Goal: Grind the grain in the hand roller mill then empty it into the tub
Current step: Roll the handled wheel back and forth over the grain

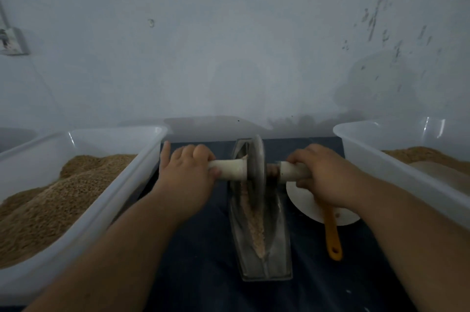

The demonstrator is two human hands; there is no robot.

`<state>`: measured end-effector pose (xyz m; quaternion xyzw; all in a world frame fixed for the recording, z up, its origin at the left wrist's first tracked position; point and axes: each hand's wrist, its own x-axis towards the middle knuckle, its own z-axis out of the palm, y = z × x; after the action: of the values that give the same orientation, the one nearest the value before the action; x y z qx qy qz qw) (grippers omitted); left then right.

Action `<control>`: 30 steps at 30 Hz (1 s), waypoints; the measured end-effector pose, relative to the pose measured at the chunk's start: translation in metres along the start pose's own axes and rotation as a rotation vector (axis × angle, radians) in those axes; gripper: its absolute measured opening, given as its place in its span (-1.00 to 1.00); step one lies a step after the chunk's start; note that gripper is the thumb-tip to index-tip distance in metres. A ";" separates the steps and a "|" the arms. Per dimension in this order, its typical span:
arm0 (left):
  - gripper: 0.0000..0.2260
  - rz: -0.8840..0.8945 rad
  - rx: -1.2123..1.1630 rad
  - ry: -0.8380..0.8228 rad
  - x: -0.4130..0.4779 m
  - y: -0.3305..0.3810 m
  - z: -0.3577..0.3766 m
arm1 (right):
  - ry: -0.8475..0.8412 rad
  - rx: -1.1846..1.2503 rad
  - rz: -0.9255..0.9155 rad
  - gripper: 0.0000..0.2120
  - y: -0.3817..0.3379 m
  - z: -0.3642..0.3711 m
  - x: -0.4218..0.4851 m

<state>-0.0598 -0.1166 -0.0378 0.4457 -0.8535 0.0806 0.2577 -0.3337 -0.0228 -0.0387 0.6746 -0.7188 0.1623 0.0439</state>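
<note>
The mill stands in the middle of the dark desk (198, 248), between two clear plastic tubs. Its metal wheel (256, 159) sits upright in a long narrow trough (277, 248), at the far end, with a white handle sticking out on each side.

The left hand (189, 172) grips the left handle (231, 168): its fingers (201, 152) curl over the top and the thumb comes up from below, while one outer finger points straight out, off the handle. The right hand (323, 174) grips the right handle (292, 172), fingers (300, 156) wrapped over it close to the wheel. So the wheel lies between the two hands, with a short stretch of bare handle on each side.

A strip of pale crushed grain (254, 222) lies along the trough, on the near side of the wheel.

The left tub (122, 197) holds a heap of brown grain (50, 205). The right tub (381, 159) holds a lower layer of tan meal. Under the right wrist lies a white plate (305, 202) with an orange-handled tool (332, 235) across it; its head is hidden by the hand.
</note>
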 end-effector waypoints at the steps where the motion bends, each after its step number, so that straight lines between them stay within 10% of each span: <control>1: -0.81 -0.035 0.016 0.067 0.003 0.004 0.007 | 0.074 0.017 0.019 -0.54 0.003 0.009 0.004; 11: -0.62 0.097 0.237 0.057 -0.001 0.004 0.011 | 0.122 -0.082 0.000 -0.49 0.001 0.016 0.005; 21: -0.76 0.165 0.039 -0.653 -0.022 -0.006 -0.067 | -0.427 0.035 -0.163 -0.64 -0.021 -0.079 -0.042; 30: -0.64 0.108 0.234 -0.167 -0.011 -0.003 -0.007 | -0.212 -0.019 -0.014 -0.46 -0.018 -0.031 -0.017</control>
<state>-0.0499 -0.1074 -0.0382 0.4314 -0.8794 0.1559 0.1272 -0.3196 0.0015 -0.0111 0.6927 -0.7160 0.0827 -0.0247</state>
